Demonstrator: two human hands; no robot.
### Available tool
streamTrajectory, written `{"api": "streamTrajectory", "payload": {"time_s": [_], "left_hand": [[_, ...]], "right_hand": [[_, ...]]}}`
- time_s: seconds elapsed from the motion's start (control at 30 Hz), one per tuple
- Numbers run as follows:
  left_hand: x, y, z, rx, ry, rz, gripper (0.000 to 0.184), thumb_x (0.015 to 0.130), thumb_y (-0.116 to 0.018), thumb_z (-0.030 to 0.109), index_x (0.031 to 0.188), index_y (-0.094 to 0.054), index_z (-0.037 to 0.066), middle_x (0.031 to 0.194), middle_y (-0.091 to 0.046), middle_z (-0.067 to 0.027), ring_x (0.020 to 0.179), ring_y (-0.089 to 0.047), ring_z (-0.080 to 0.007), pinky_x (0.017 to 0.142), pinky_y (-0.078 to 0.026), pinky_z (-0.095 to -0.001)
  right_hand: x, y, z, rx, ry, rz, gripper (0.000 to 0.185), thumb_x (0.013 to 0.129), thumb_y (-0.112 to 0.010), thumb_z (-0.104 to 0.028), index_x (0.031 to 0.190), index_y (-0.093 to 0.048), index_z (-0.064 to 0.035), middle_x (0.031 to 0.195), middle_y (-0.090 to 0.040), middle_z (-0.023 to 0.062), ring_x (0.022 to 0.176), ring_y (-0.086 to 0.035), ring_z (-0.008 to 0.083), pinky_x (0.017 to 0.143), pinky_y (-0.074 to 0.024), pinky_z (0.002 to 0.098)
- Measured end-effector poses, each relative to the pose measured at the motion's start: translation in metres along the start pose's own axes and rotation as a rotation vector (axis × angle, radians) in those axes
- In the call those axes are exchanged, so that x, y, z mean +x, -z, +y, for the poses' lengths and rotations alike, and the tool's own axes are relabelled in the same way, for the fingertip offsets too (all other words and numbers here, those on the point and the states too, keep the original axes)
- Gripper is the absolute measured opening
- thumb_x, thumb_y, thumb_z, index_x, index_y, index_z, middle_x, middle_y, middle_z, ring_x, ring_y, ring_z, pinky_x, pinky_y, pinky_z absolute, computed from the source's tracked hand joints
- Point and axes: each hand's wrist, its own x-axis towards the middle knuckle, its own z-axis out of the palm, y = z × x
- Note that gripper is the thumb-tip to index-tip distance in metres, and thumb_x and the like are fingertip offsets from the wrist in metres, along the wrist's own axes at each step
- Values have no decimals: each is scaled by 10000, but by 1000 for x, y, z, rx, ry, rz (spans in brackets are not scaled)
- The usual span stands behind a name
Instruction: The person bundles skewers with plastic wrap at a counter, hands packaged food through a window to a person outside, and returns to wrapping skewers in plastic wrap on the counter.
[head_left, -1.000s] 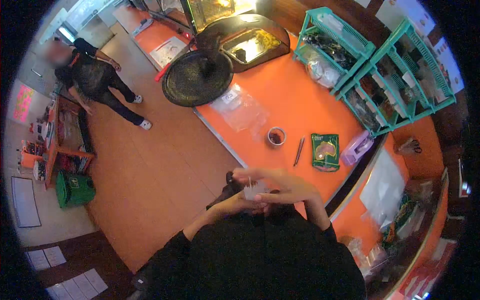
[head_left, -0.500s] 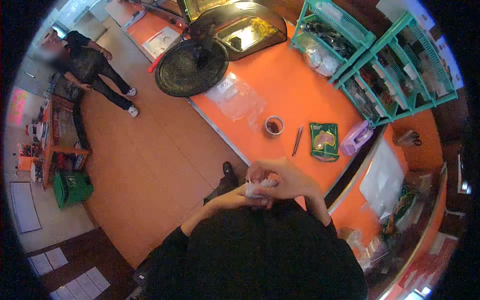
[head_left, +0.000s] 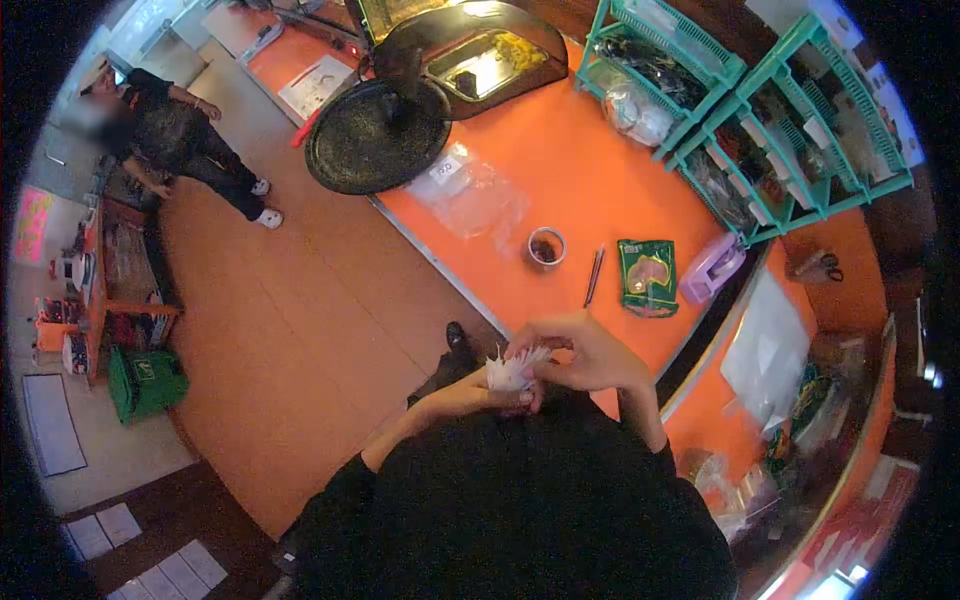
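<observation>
Presently includes an orange counter (head_left: pixel 545 150); on counter, teal racks (head_left: pixel 825 212); at counter's edge, black round pan (head_left: pixel 372 145); near counter, right hand (head_left: pixel 588 352), fingers bent, and left hand (head_left: pixel 462 396), closed; on counter, green packet (head_left: pixel 648 278); lastly, near counter, white fringed bundle (head_left: pixel 508 375), gripped in left hand, touched by right, with right-hand hold unclear.

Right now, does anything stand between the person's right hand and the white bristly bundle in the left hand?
Nothing visible does: the right hand touches the white bristly bundle, which the left hand holds. The small round container and green packet sit beyond both hands on the orange counter.
</observation>
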Motion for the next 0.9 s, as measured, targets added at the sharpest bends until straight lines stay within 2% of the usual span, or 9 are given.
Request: {"api": "streamTrajectory", "payload": {"time_s": [0.27, 0.33, 0.43, 0.57, 0.67, 0.73, 0.8, 0.83, 0.9], "left_hand": [[3, 1, -5, -30, -14, -2, 183, 880, -579, 250, 928, -560, 74, 850, -561, 5, 714, -476, -56, 578, -379, -200], [2, 2, -6, -43, -16, -13, 186, 876, -583, 247, 928, -562, 70, 845, -558, 1, 717, -480, -56, 578, -378, -198], [2, 2, -9, -53, -2, 92, 186, 870, -587, 237, 912, -557, 59, 840, -556, -10, 695, -473, -69, 565, -375, -212], [14, 17, -29, -21, -56, 75, 198, 874, -571, 248, 903, -548, 54, 807, -545, -13, 665, -454, -87, 562, -370, -228], [22, 32, -43, -154, -101, -1, 214, 893, -534, 273, 876, -530, 59, 774, -531, -16, 665, -445, -106, 589, -373, -245], [23, 36, -47, -295, -130, -68, 236, 910, -501, 295, 852, -515, 66, 750, -519, -18, 673, -442, -122, 617, -377, -259], [31, 25, -39, -733, -367, 156, 295, 936, -438, 334, 789, -478, 81, 714, -510, -33, 705, -448, -143, 678, -376, -281], [35, 21, -32, -698, -381, 387, 285, 956, -383, 316, 767, -425, 107, 653, -425, -33, 659, -418, -174, 685, -403, -303], [44, 25, -30, -658, -454, 468, 282, 957, -385, 321, 784, -437, 104, 694, -433, -28, 680, -428, -168, 703, -406, -304]], "right_hand": [[2, -7, 1, 11, -122, 77, 217, 737, -683, -31, 937, -601, -4, 831, -632, 39, 810, -599, 100, 731, -480, 267], [1, -6, 4, 79, -27, 135, 194, 722, -676, -43, 899, -599, -22, 790, -633, 39, 768, -607, 122, 703, -495, 275], [-4, -3, 5, 288, -104, 147, 193, 725, -674, -37, 902, -600, -23, 816, -629, 31, 780, -595, 103, 694, -490, 260], [-3, 1, 14, 180, -133, 133, 204, 732, -674, -34, 922, -601, -28, 849, -615, 38, 798, -574, 79, 694, -479, 240], [3, -5, 27, 214, -125, 207, 181, 814, -626, -57, 977, -567, -7, 856, -597, 30, 822, -570, 84, 727, -468, 242], [10, -6, 35, 313, -61, 507, 222, 851, -604, -182, 1009, -552, -35, 865, -598, 45, 775, -562, 78, 678, -465, 226], [11, -5, 53, 328, -118, 560, 215, 883, -554, -199, 1022, -542, -36, 826, -555, 19, 777, -533, 75, 700, -450, 233], [11, -5, 59, 342, -178, 610, 218, 914, -505, -216, 1035, -533, -37, 787, -512, -6, 779, -504, 71, 721, -435, 240], [13, -9, 62, 280, -231, 543, 243, 923, -483, -240, 1048, -520, -35, 880, -531, 20, 857, -509, 95, 773, -424, 259]]}}
